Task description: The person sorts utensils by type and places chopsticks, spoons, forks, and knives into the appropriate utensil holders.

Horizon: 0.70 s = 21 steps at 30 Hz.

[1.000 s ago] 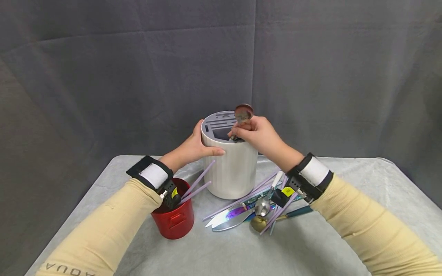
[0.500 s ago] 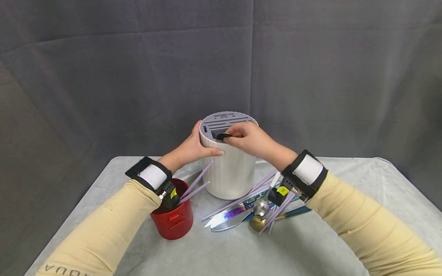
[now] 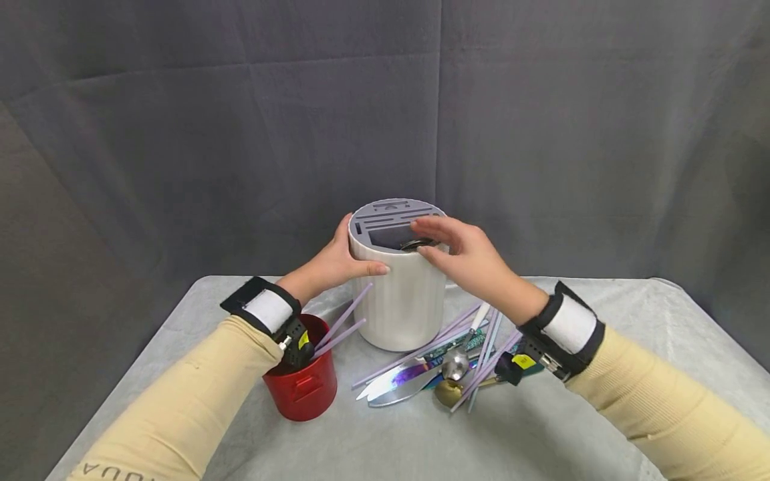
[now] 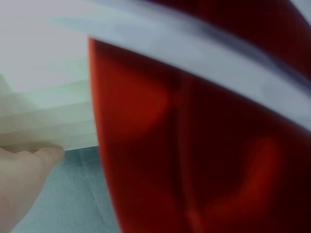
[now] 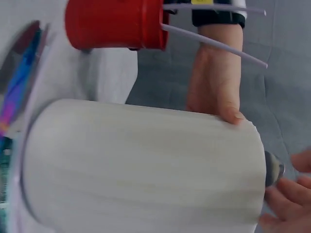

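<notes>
A white ribbed utensil holder [image 3: 400,304] with a grey slotted top stands near the back of the table. My left hand [image 3: 333,260] grips its upper left side, thumb across the front. Inside the large compartment, at the front of the top, sits a metal spoon [image 3: 414,245], bowl end up. In the right wrist view the spoon's bowl [image 5: 273,170] pokes out just past the rim. My right hand [image 3: 469,257] is at the right of that compartment, thumb and fingers spread apart around the spoon, holding nothing. The spoon's handle is hidden inside.
Left of the holder is a red metal pot [image 3: 303,391] with two lilac sticks [image 3: 341,337] leaning out, under my left wrist. A pile at front right has knives [image 3: 397,384], a silver spoon [image 3: 455,364], a gold spoon [image 3: 448,393] and several lilac sticks. A grey curtain hangs behind.
My right hand has lowered the spoon into the large compartment, let go of it, and drawn slightly right with fingers parted. The left hand keeps its grip on the holder.
</notes>
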Each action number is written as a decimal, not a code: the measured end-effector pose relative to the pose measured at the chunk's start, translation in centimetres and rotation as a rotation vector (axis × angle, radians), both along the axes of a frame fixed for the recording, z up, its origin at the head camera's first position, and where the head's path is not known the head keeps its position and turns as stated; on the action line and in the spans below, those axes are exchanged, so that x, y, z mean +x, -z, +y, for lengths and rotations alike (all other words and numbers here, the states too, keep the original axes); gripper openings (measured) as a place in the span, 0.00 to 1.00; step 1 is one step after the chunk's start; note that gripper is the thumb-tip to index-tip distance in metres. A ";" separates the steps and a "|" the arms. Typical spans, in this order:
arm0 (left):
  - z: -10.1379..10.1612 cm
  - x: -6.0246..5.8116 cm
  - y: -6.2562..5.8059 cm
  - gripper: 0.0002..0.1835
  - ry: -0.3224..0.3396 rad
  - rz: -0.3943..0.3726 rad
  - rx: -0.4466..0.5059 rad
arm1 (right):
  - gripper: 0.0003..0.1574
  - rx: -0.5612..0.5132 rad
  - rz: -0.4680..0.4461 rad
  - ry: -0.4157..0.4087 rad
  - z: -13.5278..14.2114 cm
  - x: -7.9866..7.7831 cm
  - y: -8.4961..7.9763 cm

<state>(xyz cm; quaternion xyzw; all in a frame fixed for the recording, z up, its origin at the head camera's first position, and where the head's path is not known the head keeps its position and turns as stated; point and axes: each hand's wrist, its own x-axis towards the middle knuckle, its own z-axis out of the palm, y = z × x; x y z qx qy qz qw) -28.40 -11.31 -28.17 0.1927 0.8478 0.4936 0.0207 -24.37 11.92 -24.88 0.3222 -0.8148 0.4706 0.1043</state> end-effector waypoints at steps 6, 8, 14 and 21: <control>-0.1 0.1 -0.2 0.59 0.007 0.022 0.024 | 0.14 -0.079 0.053 0.125 2.6 1.3 2.1; -0.2 0.1 -0.2 0.58 0.008 0.019 0.029 | 0.10 -0.014 0.030 0.142 3.6 1.2 3.2; -0.4 0.1 -0.4 0.58 0.013 0.015 0.033 | 0.09 0.201 -0.002 0.093 5.5 0.4 6.9; -0.5 0.2 -0.5 0.58 -0.001 0.010 0.023 | 0.10 0.358 0.043 0.036 6.3 -0.1 10.0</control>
